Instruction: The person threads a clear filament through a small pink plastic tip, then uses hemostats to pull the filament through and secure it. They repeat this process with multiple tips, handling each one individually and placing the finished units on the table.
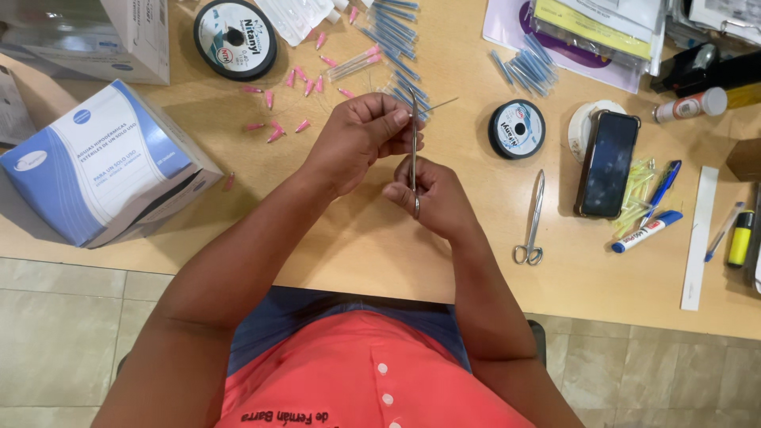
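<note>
My right hand (434, 196) grips a slim metal forceps-like tool (413, 143) by its ring handles, the tip pointing away from me. My left hand (357, 139) is closed just above it, pinching a thin metal needle (441, 104) that sticks out to the right near the tool's tip. Both hands hover over the wooden table (333, 238), close together and touching. Pink needle caps (277, 127) lie scattered behind my left hand.
A blue and white box (103, 162) lies tilted at the left. Two black wire spools (235, 38) (516, 128), several blue tubes (396, 40), steel scissors (533, 218), a phone (607, 163), markers (646, 232) and a white ruler (698, 238) lie around.
</note>
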